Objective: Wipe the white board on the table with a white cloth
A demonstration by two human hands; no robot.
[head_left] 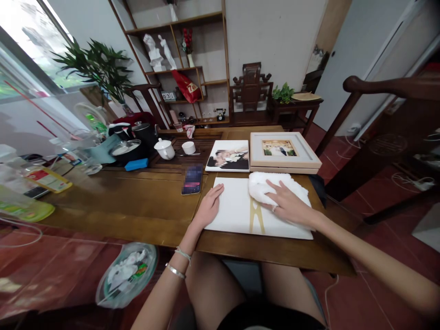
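Observation:
A flat white board (pixel 230 215) lies on the wooden table in front of me, with a tan A-shaped piece (pixel 256 217) on its face. My left hand (pixel 209 206) rests at the board's left edge, fingers stretched out and holding nothing. Over the board's right part, my right hand (pixel 287 201) presses down on a fluffy white cloth (pixel 259 185), its thumb side and some fingers bent into the fabric. The cloth covers the upper right of the board and the top of the tan piece.
Behind the board are a photo panel (pixel 228 156) and a framed picture (pixel 285 158) on a box-like base. A phone (pixel 192 178) lies left of the board. Farther left stand a white lidded cup (pixel 164 149), a blue block (pixel 136 164) and bottles. A bin (pixel 127 275) stands below.

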